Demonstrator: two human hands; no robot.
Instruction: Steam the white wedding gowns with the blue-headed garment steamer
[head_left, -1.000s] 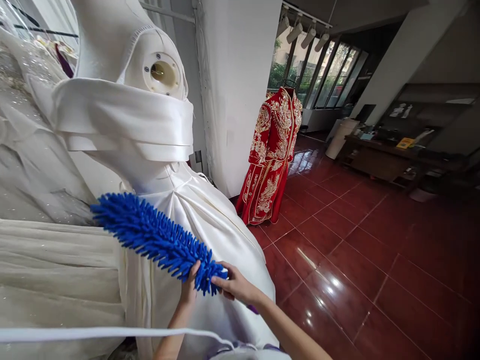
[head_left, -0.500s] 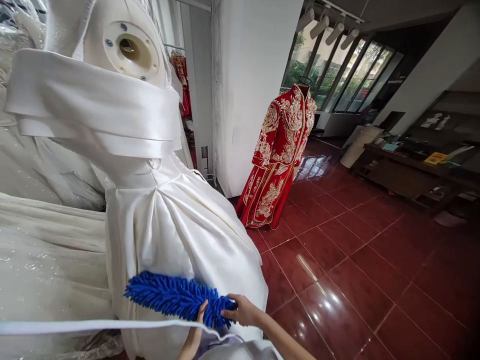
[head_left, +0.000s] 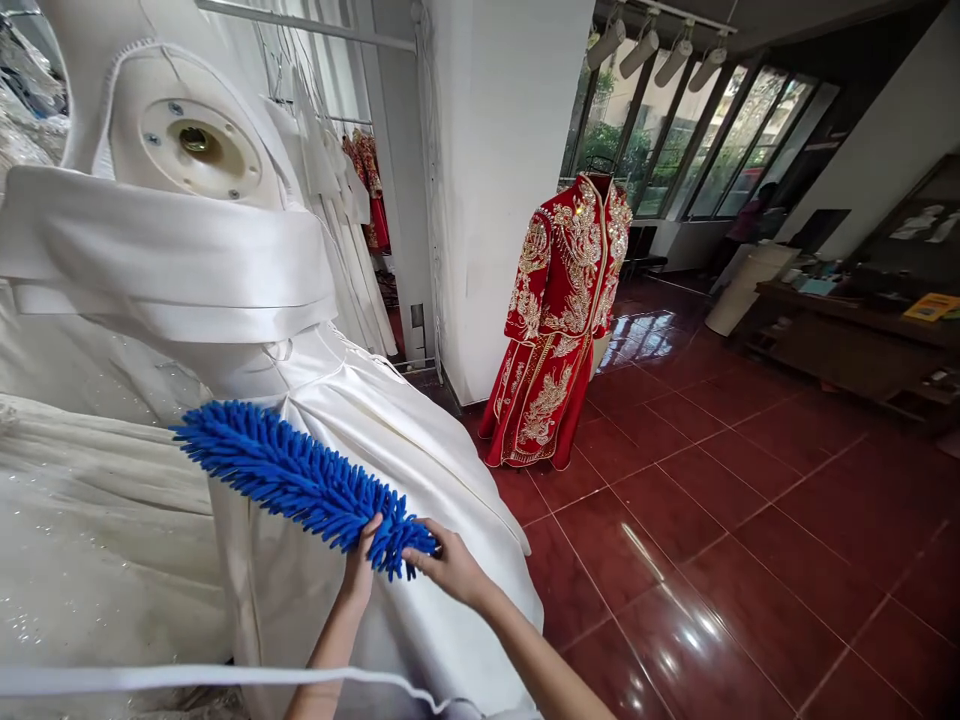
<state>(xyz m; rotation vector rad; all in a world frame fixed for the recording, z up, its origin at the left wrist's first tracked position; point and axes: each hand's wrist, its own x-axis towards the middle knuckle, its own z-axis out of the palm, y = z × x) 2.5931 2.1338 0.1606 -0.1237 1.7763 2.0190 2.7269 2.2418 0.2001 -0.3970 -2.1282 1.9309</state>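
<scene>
A blue chenille duster (head_left: pixel 292 477) lies slanted against the waist and skirt of a white satin gown (head_left: pixel 367 430) on a mannequin (head_left: pixel 180 150). Both hands grip the duster's near end. My left hand (head_left: pixel 358 572) is closed on it from below, thumb up against the blue fringe. My right hand (head_left: pixel 448 564) pinches the same end from the right. The duster's tip points up and left, over the gown's front.
More white gowns (head_left: pixel 90 520) fill the left side. A white pillar (head_left: pixel 495 180) stands behind. A red and gold embroidered robe (head_left: pixel 559 320) hangs on a stand on the glossy red tile floor (head_left: pixel 712 540). A dark counter (head_left: pixel 847 340) runs at the far right.
The duster swept down the skirt half a second ago and has come back up to the gown's waist. Both hands kept their hold on its end.
</scene>
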